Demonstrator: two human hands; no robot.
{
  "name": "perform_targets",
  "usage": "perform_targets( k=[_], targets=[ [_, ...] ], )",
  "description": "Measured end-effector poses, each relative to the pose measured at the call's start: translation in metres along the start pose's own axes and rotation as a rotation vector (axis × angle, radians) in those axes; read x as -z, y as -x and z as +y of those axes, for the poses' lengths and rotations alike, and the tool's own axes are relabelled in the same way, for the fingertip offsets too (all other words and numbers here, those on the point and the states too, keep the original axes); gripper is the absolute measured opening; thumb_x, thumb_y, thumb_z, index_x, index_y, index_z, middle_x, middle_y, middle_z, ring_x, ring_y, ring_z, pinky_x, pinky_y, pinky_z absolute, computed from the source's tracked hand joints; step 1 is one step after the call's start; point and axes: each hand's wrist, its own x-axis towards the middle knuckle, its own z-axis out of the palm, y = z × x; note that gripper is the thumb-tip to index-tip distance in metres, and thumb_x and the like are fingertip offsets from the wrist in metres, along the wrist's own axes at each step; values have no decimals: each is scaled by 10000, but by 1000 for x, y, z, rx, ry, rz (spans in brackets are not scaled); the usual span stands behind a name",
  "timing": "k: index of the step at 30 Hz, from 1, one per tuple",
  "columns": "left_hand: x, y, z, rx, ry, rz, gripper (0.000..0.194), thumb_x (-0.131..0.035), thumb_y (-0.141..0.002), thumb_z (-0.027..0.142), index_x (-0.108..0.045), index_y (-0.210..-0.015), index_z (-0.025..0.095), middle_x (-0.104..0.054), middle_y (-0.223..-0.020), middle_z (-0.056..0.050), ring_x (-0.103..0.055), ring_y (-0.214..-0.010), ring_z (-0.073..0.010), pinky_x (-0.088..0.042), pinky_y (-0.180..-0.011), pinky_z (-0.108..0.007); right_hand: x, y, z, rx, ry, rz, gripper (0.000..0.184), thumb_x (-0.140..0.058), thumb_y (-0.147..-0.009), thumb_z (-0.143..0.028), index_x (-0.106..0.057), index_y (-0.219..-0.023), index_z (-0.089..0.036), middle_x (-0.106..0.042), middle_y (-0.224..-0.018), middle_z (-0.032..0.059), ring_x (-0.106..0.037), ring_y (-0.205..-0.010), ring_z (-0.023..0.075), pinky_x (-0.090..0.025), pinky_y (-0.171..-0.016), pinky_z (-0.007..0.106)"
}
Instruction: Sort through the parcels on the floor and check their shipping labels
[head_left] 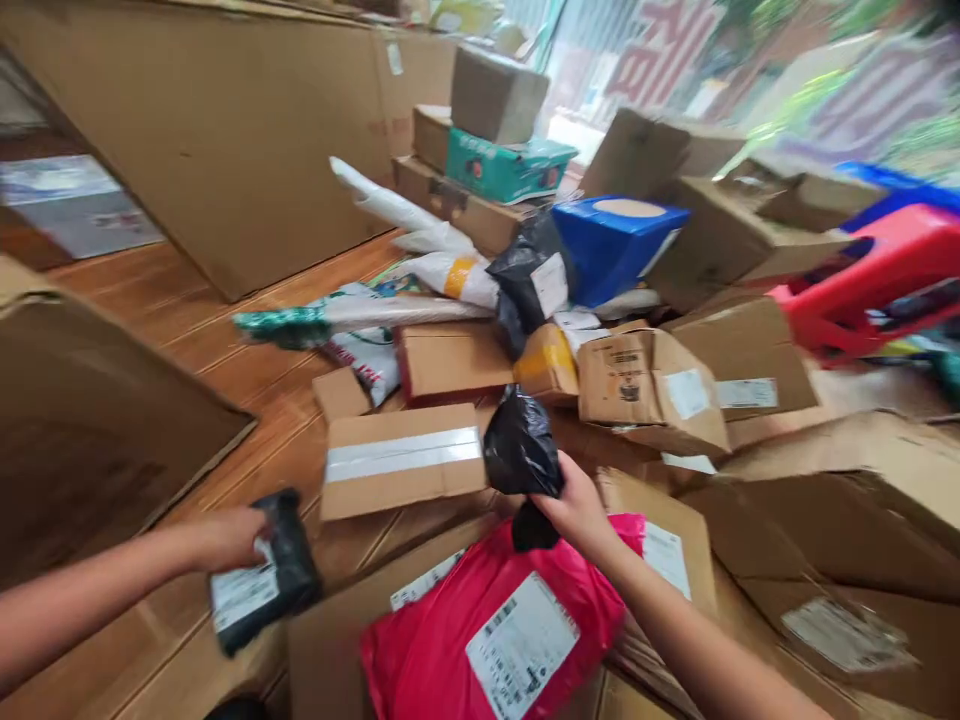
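Note:
My left hand [225, 538] grips a small black parcel bag with a white label [259, 585] at the lower left, just above the floor. My right hand [577, 510] holds up a crumpled black plastic parcel bag [521, 455] by its lower end, over the middle of the pile. Just below that hand lies a pink parcel bag with a printed label [487, 630] on top of a cardboard box. A taped brown box [401, 460] lies flat between my two hands.
Many cardboard boxes and mail bags cover the wooden floor [210, 320]. A blue box [611, 245] and a green box [506, 165] sit further back. A red plastic stool [870, 280] lies at the right. Large flat cardboard [225, 130] leans at the back left.

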Motion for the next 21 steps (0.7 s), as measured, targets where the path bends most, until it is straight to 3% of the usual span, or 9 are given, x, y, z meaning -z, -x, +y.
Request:
perform_targets(
  k=[2, 4, 7, 9, 10, 12, 15, 18, 21],
  targets=[
    [-6, 16, -17, 91, -293, 109, 661, -484, -664, -40, -611, -1292, 122, -664, -1260, -218, -640, -1146, -357, -506, -922, -472, 0, 35, -14, 284, -78, 95, 443, -632, -749, -260, -536, -1172, -166, -672, -1107, 105, -643, -994, 260, -537, -862, 375],
    [-23, 22, -28, 16, -482, 209, 873, -476, -636, -128, -449, -1438, 214, -438, -1494, -232, -434, -1375, -378, -389, -1070, -585, -9, 62, -31, 507, -108, 111, 524, -618, -827, -304, -438, -1304, -180, -643, -1184, 126, -632, -1049, 252, -543, -857, 359],
    [-54, 12, -36, -424, -473, 219, 834, -386, -735, -141, -455, -1428, 317, -412, -1527, -155, -339, -1442, -310, -287, -1156, -596, -38, 88, -54, 830, -43, -3, 211, -464, -903, -192, -507, -1109, -208, -653, -965, 74, -620, -854, 196, -524, -689, 302],
    [-65, 1, -39, -632, -398, 193, 693, -361, -801, -76, -514, -1396, 246, -567, -1398, -183, -474, -1360, -303, -314, -1152, -571, -69, 101, -59, 1032, 169, -119, 102, -459, -888, -136, -508, -845, -215, -596, -763, 26, -557, -682, 176, -457, -569, 299],
    [-66, -3, -41, -658, -370, 185, 620, -420, -803, -24, -540, -1373, 186, -628, -1306, -212, -535, -1295, -328, -320, -1144, -580, -85, 107, -57, 1097, 317, -220, 115, -515, -873, -153, -493, -776, -211, -580, -726, 16, -544, -650, 177, -438, -549, 308],
    [-57, -5, -49, -570, -323, 182, 617, -581, -726, 95, -545, -1342, 80, -653, -1187, -257, -587, -1178, -390, -336, -1108, -609, -115, 119, -50, 1102, 583, -502, 159, -672, -795, -236, -520, -769, -199, -605, -763, 21, -572, -674, 195, -464, -583, 333],
    [-23, 7, -64, -255, -150, 105, 835, -667, -557, 210, -477, -1335, -26, -591, -1229, -294, -559, -1153, -425, -400, -1041, -546, -136, 130, -42, 1011, 728, -827, 196, -686, -774, -289, -563, -884, -183, -630, -887, 61, -603, -775, 223, -498, -676, 359],
    [15, 35, -61, -76, 170, -103, 765, -627, -509, 271, -535, -1226, 22, -651, -1140, -191, -592, -1068, -379, -473, -919, -416, -129, 129, -44, 948, 672, -892, 257, -680, -762, -324, -567, -940, -177, -620, -981, 87, -589, -848, 238, -480, -702, 360],
    [34, 64, -21, -194, 451, -219, 750, -628, -523, 283, -522, -1250, 134, -650, -1174, -71, -565, -1137, -324, -450, -951, -329, -116, 126, -40, 910, 563, -897, 303, -682, -738, -358, -575, -946, -166, -625, -1004, 96, -561, -844, 234, -452, -697, 356]
  ],
)
